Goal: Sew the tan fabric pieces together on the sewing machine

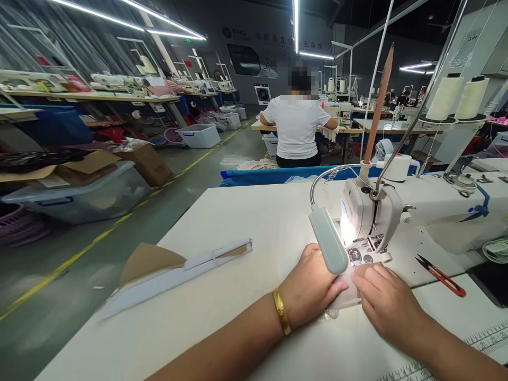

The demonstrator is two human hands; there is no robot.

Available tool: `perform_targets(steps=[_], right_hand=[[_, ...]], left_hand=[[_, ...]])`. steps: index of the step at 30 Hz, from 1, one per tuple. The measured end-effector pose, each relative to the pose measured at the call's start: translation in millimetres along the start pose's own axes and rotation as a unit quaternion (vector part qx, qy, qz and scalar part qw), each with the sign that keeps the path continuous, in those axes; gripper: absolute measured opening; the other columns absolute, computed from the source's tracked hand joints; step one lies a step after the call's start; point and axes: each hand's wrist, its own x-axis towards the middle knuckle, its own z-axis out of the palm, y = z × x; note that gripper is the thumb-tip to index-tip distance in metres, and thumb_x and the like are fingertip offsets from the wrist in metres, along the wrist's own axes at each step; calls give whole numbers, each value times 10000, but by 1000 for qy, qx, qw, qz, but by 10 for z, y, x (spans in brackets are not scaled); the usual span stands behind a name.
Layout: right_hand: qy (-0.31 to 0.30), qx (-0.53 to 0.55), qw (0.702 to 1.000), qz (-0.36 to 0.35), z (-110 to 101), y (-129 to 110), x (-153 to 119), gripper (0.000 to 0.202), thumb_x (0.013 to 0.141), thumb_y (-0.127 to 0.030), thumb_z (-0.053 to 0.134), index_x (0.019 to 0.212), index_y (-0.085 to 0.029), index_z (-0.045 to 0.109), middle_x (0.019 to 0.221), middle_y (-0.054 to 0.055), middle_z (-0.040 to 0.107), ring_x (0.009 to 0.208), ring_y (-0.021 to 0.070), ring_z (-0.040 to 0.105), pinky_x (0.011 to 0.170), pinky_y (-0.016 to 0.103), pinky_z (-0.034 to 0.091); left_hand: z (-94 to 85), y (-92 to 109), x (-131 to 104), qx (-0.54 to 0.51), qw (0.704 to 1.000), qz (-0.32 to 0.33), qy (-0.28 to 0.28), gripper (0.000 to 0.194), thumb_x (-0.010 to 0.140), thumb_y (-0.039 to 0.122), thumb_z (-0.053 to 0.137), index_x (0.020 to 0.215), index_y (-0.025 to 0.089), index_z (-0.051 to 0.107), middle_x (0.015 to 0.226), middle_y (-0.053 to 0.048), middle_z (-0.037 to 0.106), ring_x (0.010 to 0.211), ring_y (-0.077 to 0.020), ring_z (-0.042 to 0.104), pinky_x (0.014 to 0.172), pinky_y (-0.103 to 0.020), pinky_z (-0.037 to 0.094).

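My left hand [307,288], with a gold bracelet [281,312] on its wrist, holds a thin white piece of fabric [344,297] at the front of the sewing machine [359,206]. Its thumb lies on the fabric, and the lamp head hides part of the fingers. My right hand [387,296] pinches the same fabric from the other side, just below the presser foot [375,243]. Near those fingertips shows a small brownish patch [362,271]; I cannot tell what it is. The grey-green lamp head [328,241] hangs over the work, its light falling on the needle area.
Red-handled thread snips [442,275] lie right of the machine bed, near a dark phone-like object [490,283] and a clear ruler [488,336]. Folded white and brown paper [178,275] rests on the table's left. A person in a white shirt [296,124] sits ahead.
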Motion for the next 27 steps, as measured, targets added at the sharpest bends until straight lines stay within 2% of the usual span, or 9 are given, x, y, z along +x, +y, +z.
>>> perform_targets(steps=[11, 20, 27], right_hand=[[-1, 7, 1000, 4, 20, 3, -9, 371, 871, 32, 429, 1100, -187, 622, 881, 61, 635, 764, 228, 500, 666, 337, 391], [-2, -3, 1000, 3, 3, 7, 7, 389, 879, 17, 443, 1144, -198, 630, 872, 61, 645, 768, 234, 555, 652, 342, 416], [12, -6, 1000, -2, 16, 3, 8, 364, 893, 18, 439, 1113, -188, 642, 813, 50, 619, 722, 229, 510, 623, 339, 385]], left_hand=[[-4, 3, 11, 0, 1000, 0, -8, 88, 972, 277, 629, 1006, 199, 651, 1151, -84, 738, 1106, -291, 677, 1055, -503, 482], [-8, 12, 2, 5, 1000, 8, 10, 112, 990, 298, 594, 1012, 209, 659, 1156, -90, 740, 1107, -291, 679, 1049, -505, 490], [-26, 32, 5, 4, 1000, 4, 6, 64, 964, 266, 629, 987, 208, 643, 1159, -75, 735, 1113, -285, 679, 1032, -490, 493]])
